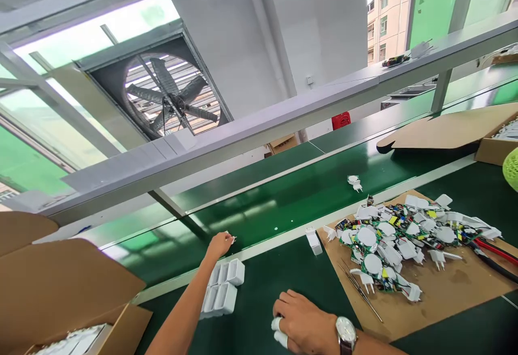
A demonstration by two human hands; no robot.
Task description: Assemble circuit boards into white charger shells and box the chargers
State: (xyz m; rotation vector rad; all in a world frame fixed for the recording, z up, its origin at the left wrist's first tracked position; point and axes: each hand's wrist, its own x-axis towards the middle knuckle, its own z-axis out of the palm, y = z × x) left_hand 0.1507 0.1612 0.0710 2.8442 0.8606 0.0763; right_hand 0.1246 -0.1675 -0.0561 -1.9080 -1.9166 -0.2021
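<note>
My left hand (220, 244) reaches over the green belt along the bench, its fingertips pinched on a small white piece with thin prongs (233, 238). Just below it stand several white plastic housings (225, 298) in a cluster, open side up, partly hidden by my left forearm. My right hand (301, 320) rests palm down on the dark green table, fingers loosely bent and a little apart, with nothing visible in them. Two of its fingers wear white finger cots. A single white housing (314, 241) stands farther up, near the belt's edge.
On a brown cardboard sheet (437, 301) lies a heap of white plugs with circuit boards (388, 241). Tweezers (362, 293) and red-and-black-handled pliers (496, 252) lie beside it. Open cardboard boxes (121, 333) flank both sides. A white plug piece (355, 183) lies on the belt.
</note>
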